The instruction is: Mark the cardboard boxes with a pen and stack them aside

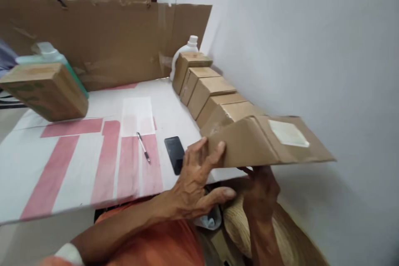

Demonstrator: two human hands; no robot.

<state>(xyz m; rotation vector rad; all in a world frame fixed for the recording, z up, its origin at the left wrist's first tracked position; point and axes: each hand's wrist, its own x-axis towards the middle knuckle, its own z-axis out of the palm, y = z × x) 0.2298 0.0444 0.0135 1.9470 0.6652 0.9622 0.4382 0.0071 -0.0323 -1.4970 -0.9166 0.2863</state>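
A flattened brown cardboard box [249, 143] with a pale label on top is held out over the table's near right corner. My left hand [199, 178] grips its near left edge, fingers on top and thumb stretched out underneath. My right hand [260, 189] supports it from below, fingers hidden under the cardboard. A black phone [174, 151] lies on the table just left of my left hand. A pen [143, 147] lies further left.
A row of several closed brown boxes [207, 91] runs along the right wall, a white bottle [187, 50] behind it. Another brown box [46, 89] and a green bottle [52, 56] stand at the left. A cardboard sheet [109, 37] walls off the table's back. A woven item [237, 224] lies below.
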